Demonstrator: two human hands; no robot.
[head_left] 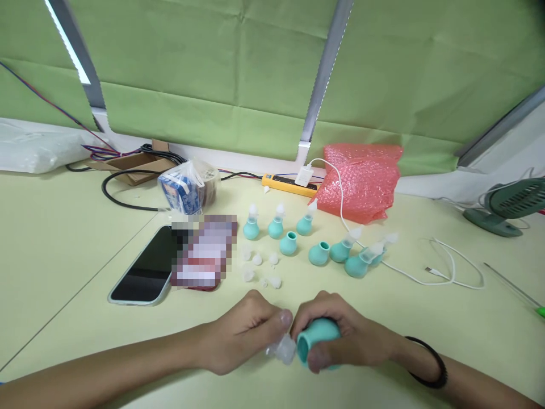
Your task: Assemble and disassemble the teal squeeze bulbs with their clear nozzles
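Note:
My right hand (349, 335) is wrapped round a teal squeeze bulb (323, 335), its open mouth facing left. Close against that mouth, my left hand (247, 335) pinches a translucent plastic nozzle (284, 349); whether the two parts touch I cannot tell. Beyond the hands stand two bare teal bulbs (289, 244) and several with clear nozzles fitted, such as a capped bulb (251, 227) at the left and a tilted one (356, 265) at the right. Several small translucent tips (256, 259) lie loose in front of them.
Two phones, a black-screened one (145, 267) and a red-edged one (204, 255), lie left. Behind are a bagged blue packet (183, 187), a yellow power strip (285, 185) and a red bubble-wrap bag (361, 182). A white cable (409, 278), green fan (515, 199) and screwdriver (511, 284) lie right.

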